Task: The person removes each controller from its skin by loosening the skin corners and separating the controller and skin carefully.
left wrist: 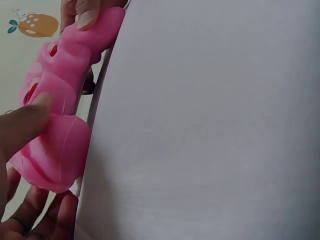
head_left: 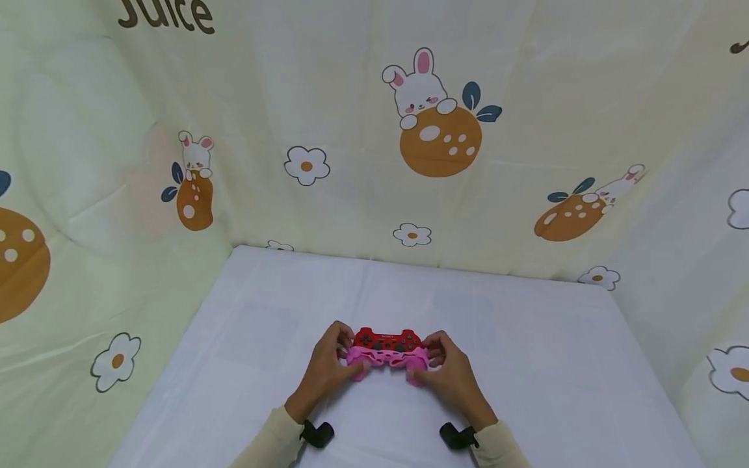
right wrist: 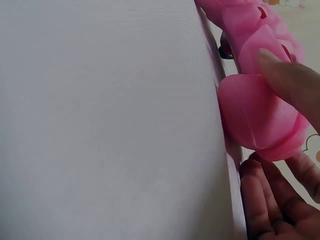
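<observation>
Head view: from where I stand, both bare hands are on a red plastic game controller (head_left: 388, 341) with dark buttons, and on the glossy pink, rubbery-looking cover (left wrist: 62, 92) that lies along its near side. The table (head_left: 538, 364) under a smooth white cloth spreads around the controller; whether the controller rests on it or is held just above, I can't tell. To the controller's left, the left hand (head_left: 329, 359) grasps the cover's left end, thumb laid over the pink and fingers curled below; to its right, the right hand (head_left: 450, 374) grips the other end the same way. Red shows through openings in the pink.

I'd judge the controller light and stiff, hardly fragile, though its smooth shell may slide. The cover looks soft and stretchy, clinging rather than slippery; hard tugging on its thin strips could tear it. The best hold seems to be at the two rounded handle ends, thumbs on top and fingers underneath, clear of the controller's buttons.
</observation>
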Demonstrator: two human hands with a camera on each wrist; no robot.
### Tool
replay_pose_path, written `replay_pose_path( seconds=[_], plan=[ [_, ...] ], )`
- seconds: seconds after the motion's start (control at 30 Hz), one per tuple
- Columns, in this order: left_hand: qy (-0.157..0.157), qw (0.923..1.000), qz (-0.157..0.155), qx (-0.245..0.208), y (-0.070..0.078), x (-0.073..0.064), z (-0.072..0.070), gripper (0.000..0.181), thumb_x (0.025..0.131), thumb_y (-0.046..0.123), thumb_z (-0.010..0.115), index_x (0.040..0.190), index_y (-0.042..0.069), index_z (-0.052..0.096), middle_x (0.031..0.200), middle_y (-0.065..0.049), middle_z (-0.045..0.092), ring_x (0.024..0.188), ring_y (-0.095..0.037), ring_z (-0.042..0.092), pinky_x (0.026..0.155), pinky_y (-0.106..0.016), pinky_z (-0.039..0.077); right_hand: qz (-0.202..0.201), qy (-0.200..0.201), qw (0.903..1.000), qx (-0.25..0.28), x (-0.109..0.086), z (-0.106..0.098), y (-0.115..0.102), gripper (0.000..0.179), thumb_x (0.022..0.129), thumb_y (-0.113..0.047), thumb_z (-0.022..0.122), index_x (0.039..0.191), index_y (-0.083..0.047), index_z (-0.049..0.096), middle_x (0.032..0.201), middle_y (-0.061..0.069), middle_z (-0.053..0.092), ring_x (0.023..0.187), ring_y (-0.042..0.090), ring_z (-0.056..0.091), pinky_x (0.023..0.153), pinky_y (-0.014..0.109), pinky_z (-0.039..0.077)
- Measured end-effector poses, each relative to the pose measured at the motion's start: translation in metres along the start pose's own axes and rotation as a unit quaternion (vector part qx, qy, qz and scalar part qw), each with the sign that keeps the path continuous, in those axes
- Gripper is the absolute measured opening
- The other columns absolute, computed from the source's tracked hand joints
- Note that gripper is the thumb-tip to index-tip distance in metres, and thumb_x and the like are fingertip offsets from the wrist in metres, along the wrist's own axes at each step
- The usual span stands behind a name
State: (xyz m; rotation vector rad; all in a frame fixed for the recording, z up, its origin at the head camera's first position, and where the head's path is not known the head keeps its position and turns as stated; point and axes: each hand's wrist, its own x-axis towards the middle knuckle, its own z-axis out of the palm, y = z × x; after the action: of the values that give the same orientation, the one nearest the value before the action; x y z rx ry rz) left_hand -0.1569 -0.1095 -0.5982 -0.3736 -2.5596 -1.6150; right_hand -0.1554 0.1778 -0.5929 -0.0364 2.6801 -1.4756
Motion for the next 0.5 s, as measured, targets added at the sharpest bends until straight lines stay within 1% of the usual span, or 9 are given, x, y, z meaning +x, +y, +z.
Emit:
replay_pose_path(
  seconds=[0.07, 0.13, 0.2, 0.3, 0.4, 0.47, 0.5],
  plan=[
    [-0.012, 0.9997, -0.010, 0.020, 0.0010, -0.0021, 0.0006, 0.072, 0.071, 0.022, 0.099, 0.124, 0.016, 0.051, 0.108, 0.003, 0.057, 0.096, -0.012, 0.057, 0.086, -0.026, 0.055, -0.003, -0.012, 0.9997, -0.023, -0.0014, 0.0005, -0.0017, 0.077, 0.065, -0.031, 0.103, 0.126, -0.023, 0.057, 0.110, -0.001, 0.066, 0.096, 0.016, 0.059, 0.083, 0.028, 0.052],
    [-0.031, 0.9983, -0.020, 0.046, 0.0021, -0.0043, 0.0012, 0.084, 0.069, 0.025, 0.102, 0.130, 0.018, 0.046, 0.114, 0.005, 0.053, 0.102, -0.011, 0.054, 0.090, -0.026, 0.053, -0.010, -0.022, 0.9989, -0.041, -0.0020, 0.0007, -0.0029, 0.085, 0.062, -0.028, 0.105, 0.131, -0.022, 0.054, 0.111, -0.001, 0.064, 0.098, 0.017, 0.056, 0.084, 0.029, 0.050],
    [-0.047, 0.9968, -0.020, 0.062, 0.0036, -0.0059, 0.0013, 0.092, 0.067, 0.023, 0.103, 0.135, 0.018, 0.042, 0.118, 0.004, 0.050, 0.109, -0.011, 0.051, 0.094, -0.028, 0.051, -0.018, -0.027, 0.9980, -0.055, -0.0016, 0.0005, -0.0035, 0.087, 0.062, -0.025, 0.105, 0.131, -0.020, 0.053, 0.110, -0.001, 0.063, 0.098, 0.016, 0.055, 0.084, 0.028, 0.049],
    [-0.062, 0.9950, -0.014, 0.077, 0.0050, -0.0069, 0.0017, 0.097, 0.067, 0.020, 0.102, 0.140, 0.016, 0.037, 0.122, 0.002, 0.048, 0.117, -0.012, 0.047, 0.099, -0.031, 0.050, -0.029, -0.021, 0.9978, -0.056, -0.0015, -0.0007, -0.0033, 0.080, 0.063, -0.022, 0.104, 0.125, -0.019, 0.054, 0.105, -0.001, 0.064, 0.094, 0.016, 0.056, 0.080, 0.027, 0.048],
    [-0.061, 0.9957, -0.011, 0.069, 0.0043, -0.0074, 0.0017, 0.096, 0.069, 0.018, 0.101, 0.141, 0.016, 0.037, 0.121, 0.001, 0.049, 0.116, -0.013, 0.048, 0.097, -0.031, 0.051, -0.038, -0.011, 0.9986, -0.036, -0.0019, -0.0027, -0.0021, 0.072, 0.062, -0.022, 0.104, 0.116, -0.020, 0.057, 0.098, -0.001, 0.066, 0.087, 0.017, 0.056, 0.074, 0.025, 0.047],
    [-0.049, 0.9974, -0.013, 0.052, 0.0020, -0.0078, 0.0017, 0.092, 0.070, 0.018, 0.100, 0.139, 0.017, 0.039, 0.119, 0.002, 0.051, 0.112, -0.013, 0.051, 0.095, -0.028, 0.053, -0.043, -0.006, 0.9989, -0.015, -0.0019, -0.0033, -0.0009, 0.068, 0.062, -0.022, 0.104, 0.113, -0.020, 0.058, 0.094, 0.000, 0.066, 0.082, 0.017, 0.056, 0.070, 0.025, 0.047],
    [-0.040, 0.9984, -0.018, 0.035, 0.0011, -0.0080, 0.0012, 0.089, 0.070, 0.018, 0.100, 0.137, 0.017, 0.041, 0.117, 0.002, 0.053, 0.110, -0.013, 0.053, 0.094, -0.027, 0.054, -0.045, -0.006, 0.9990, -0.003, -0.0017, -0.0034, -0.0003, 0.067, 0.062, -0.020, 0.103, 0.112, -0.019, 0.059, 0.093, 0.000, 0.067, 0.080, 0.017, 0.057, 0.068, 0.024, 0.048]
  ],
)
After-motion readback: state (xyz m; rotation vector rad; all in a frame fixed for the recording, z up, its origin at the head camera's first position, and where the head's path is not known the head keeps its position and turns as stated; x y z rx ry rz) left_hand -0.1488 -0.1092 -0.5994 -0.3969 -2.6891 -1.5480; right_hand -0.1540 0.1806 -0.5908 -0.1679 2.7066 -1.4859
